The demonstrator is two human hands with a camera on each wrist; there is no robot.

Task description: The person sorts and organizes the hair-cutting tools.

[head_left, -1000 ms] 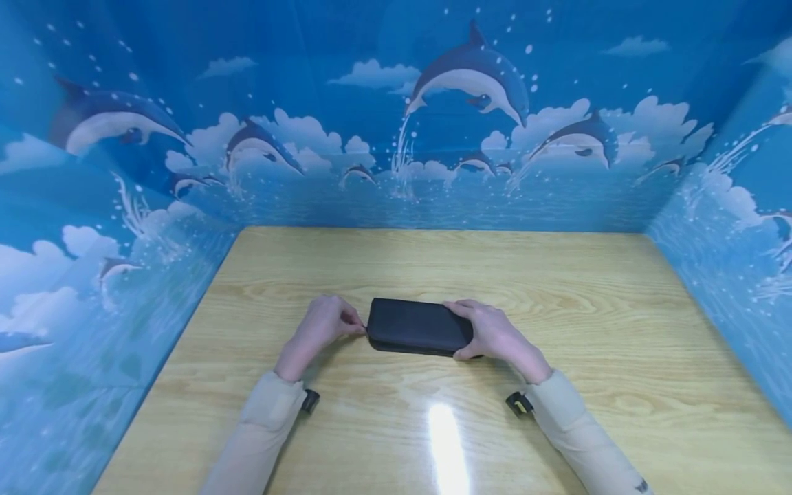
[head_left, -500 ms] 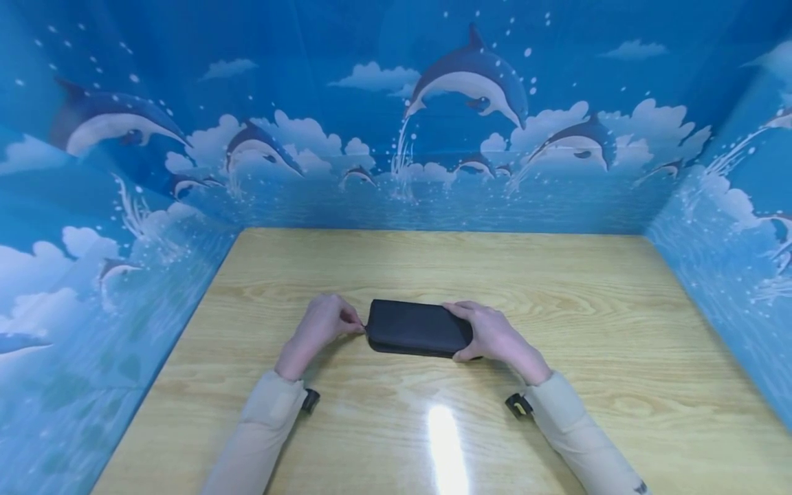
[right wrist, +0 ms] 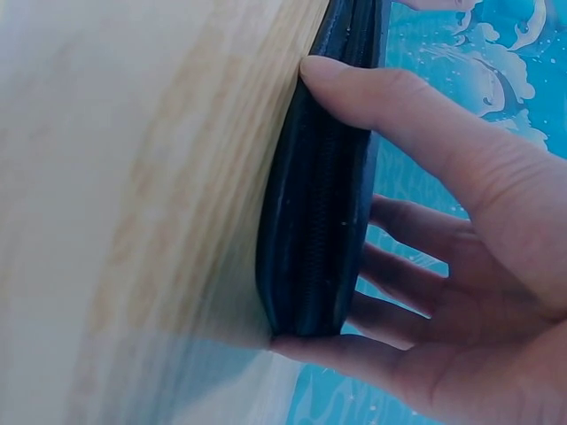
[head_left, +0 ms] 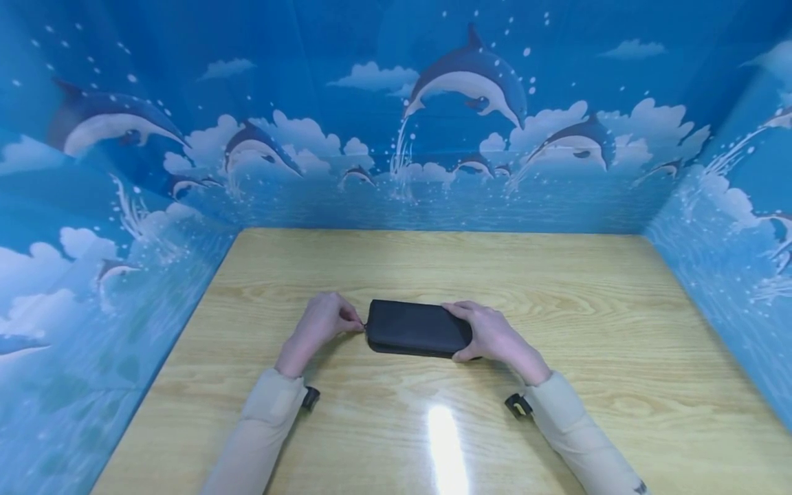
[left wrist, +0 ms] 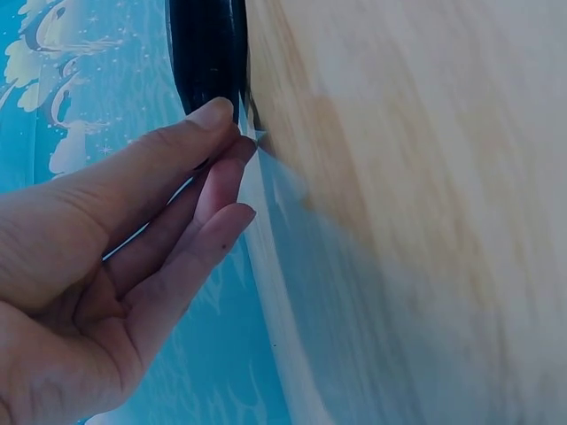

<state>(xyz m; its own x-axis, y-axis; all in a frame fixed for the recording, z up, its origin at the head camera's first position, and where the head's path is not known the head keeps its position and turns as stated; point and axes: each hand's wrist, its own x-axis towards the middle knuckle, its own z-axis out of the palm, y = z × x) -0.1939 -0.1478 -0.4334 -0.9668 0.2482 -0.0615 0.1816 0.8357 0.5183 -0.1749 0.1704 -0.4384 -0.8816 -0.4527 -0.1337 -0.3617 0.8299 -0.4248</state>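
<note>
A black zippered wallet lies flat on the wooden table in the head view, its long side running left to right. My left hand is at its left end, thumb and forefinger pinching the small zipper pull, which the fingertips mostly cover. My right hand grips the wallet's right end, thumb on the near side and fingers over the far side. In the right wrist view, closed zipper teeth run along the wallet's edge. The left wrist view shows the left thumb against the wallet's end.
The light wood-grain table extends around both hands, with a bright glare spot near its front. Blue dolphin-print sheeting stands at the back and both sides. Each wrist carries a small black camera mount.
Hardly anything differs. The left fingers shift very slightly at the zipper pull, while the wallet and right hand stay in place.
</note>
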